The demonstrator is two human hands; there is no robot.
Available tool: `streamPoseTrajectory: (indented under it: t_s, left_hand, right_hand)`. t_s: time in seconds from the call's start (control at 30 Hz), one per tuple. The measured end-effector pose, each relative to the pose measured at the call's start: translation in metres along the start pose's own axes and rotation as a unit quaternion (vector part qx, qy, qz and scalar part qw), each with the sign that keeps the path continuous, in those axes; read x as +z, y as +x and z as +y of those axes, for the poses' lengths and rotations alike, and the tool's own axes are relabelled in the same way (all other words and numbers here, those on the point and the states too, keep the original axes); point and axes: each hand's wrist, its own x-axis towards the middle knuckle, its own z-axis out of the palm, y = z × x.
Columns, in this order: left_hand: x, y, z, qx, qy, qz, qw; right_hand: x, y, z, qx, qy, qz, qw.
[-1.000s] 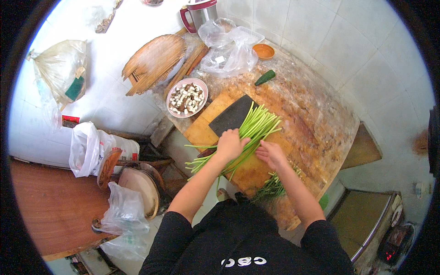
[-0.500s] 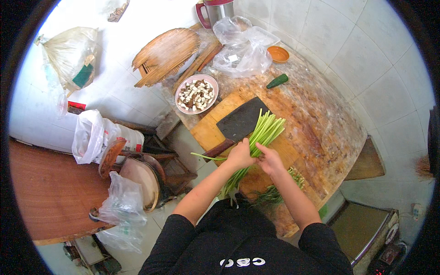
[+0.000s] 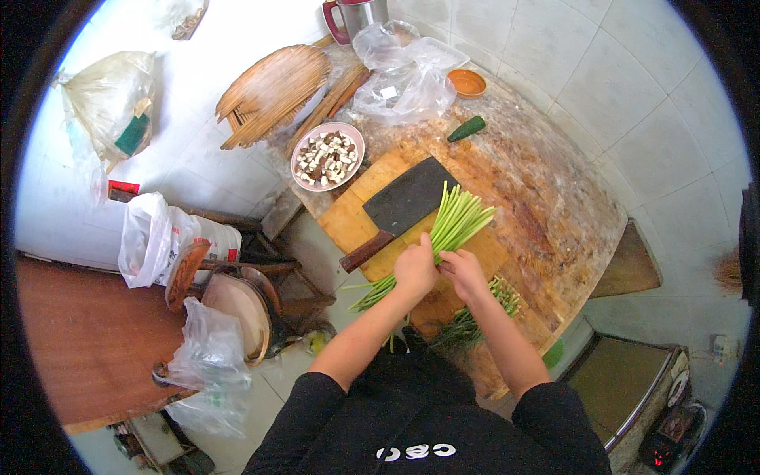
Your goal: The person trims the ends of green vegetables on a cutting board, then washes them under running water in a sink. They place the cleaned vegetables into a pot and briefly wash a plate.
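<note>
A bundle of long thin green stalks is held over the wooden cutting board, its pale ends pointing up and to the right. My left hand is closed round its middle, and the other ends stick out to the left beneath my wrist. Curled in close beside it, my right hand grips the bundle from the right; its fingertips are partly hidden. A cleaver with a dark blade and brown handle lies flat on the cutting board. More short-ended greens lie by my right forearm.
Farther back stand a bowl of chopped mushrooms, a cucumber piece, a small orange dish, clear plastic bags and a slatted wooden mat. Left of the worn table are a white bucket and a brown tabletop.
The lower ends of the stalks have swung left and now spread past my left wrist. Both hands stay on the bundle. The cleaver's handle shows more fully, and the view has shifted slightly.
</note>
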Motion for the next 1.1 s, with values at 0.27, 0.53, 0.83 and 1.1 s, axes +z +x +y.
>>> streamPoseTrajectory:
  t_s: [0.27, 0.53, 0.83, 1.1]
  left_hand:
    - [0.006, 0.000, 0.007, -0.001, 0.061, 0.026, 0.998]
    - [-0.018, 0.004, -0.011, -0.026, -0.084, -0.023, 0.996]
    - [-0.070, -0.019, 0.000, 0.011, -0.072, -0.040, 0.997]
    - [-0.079, -0.021, -0.041, 0.021, -0.265, 0.028, 0.963]
  right_hand:
    - [0.003, -0.004, 0.012, -0.016, 0.135, 0.061, 0.989]
    - [0.013, -0.013, 0.006, 0.036, 0.147, 0.025, 0.988]
    - [0.068, -0.011, -0.007, 0.012, 0.226, -0.053, 0.973]
    - [0.090, -0.035, -0.017, -0.026, 0.120, -0.132, 0.984]
